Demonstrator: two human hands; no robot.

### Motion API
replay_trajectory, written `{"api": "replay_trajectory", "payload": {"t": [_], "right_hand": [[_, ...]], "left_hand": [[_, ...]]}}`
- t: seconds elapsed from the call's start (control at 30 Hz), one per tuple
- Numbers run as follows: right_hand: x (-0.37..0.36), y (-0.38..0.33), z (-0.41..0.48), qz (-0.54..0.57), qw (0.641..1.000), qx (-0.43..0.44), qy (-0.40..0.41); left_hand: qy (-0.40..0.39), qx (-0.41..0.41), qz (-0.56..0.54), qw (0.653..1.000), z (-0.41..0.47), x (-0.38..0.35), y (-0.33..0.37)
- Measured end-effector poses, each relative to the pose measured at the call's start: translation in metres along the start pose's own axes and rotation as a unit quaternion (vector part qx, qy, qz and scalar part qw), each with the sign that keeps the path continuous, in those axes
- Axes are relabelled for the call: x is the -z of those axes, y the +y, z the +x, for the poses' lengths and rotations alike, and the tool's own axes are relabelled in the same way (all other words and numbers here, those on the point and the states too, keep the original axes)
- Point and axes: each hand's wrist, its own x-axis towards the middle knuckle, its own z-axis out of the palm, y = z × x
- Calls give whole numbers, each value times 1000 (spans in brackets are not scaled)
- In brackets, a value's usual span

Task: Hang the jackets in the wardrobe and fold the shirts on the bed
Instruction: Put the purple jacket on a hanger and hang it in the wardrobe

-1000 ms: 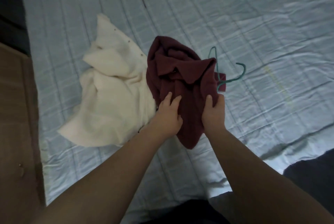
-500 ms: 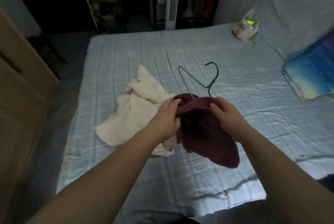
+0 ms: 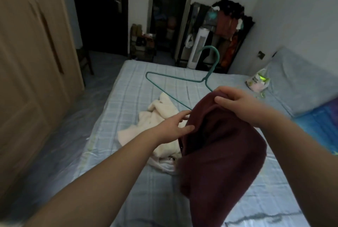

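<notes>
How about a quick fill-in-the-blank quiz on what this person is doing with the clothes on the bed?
The dark maroon fleece garment is gripped at its top by the person's ____.
A thin teal wire ____ pokes out of that garment, hook pointing up.
The cream fluffy garment lies crumpled on the pale blue checked sheet of the ____.
Missing words: right hand; hanger; bed.
</notes>
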Motion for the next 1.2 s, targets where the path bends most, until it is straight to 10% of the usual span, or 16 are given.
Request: {"api": "replay_trajectory", "payload": {"t": [0.57,0.93,1.2], "right_hand": [[95,-17,43,-173,969,137,109],[103,87,78,-192,977,71,60],[118,94,88,-237,958,38,-159]], "left_hand": [[-52,93,-129,986,-2,59,44],[90,125,214,965,13,141,71],[111,49,423,898,44,157,102]]}}
